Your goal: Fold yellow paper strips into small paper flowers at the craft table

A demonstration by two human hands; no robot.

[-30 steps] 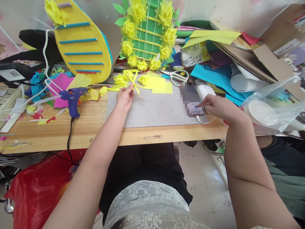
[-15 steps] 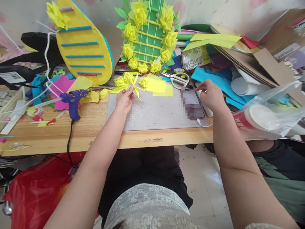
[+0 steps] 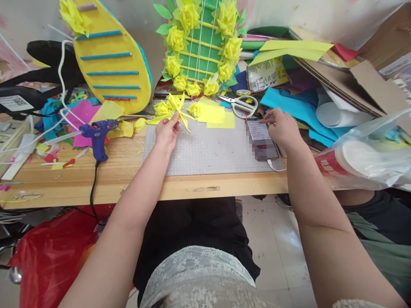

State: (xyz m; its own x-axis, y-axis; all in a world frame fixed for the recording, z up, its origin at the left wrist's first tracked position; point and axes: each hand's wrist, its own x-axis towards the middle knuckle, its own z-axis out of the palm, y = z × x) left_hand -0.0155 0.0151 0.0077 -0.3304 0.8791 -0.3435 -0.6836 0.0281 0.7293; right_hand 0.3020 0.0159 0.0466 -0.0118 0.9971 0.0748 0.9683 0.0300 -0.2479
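My left hand (image 3: 167, 130) rests on the grey cutting mat (image 3: 208, 149) and pinches a yellow paper flower (image 3: 176, 110) with long thin petals. My right hand (image 3: 282, 128) hovers at the top right edge of a phone (image 3: 263, 139) that lies on the mat's right side with a white cable plugged in. Its fingers are curled, with the fingertips by the phone's upper corner. Nothing shows inside that hand.
A purple glue gun (image 3: 98, 132) stands on the wooden table (image 3: 73, 179) at left. Scissors (image 3: 240, 105) and yellow paper sheets (image 3: 216, 115) lie behind the mat. A green guitar-shaped craft with yellow flowers (image 3: 201, 47) and a yellow board (image 3: 111, 64) lean at the back. Plastic bag (image 3: 362, 156) at right.
My right hand lifted off the lower part of the phone and moved up to its top right corner. My left hand kept holding the yellow flower in place.
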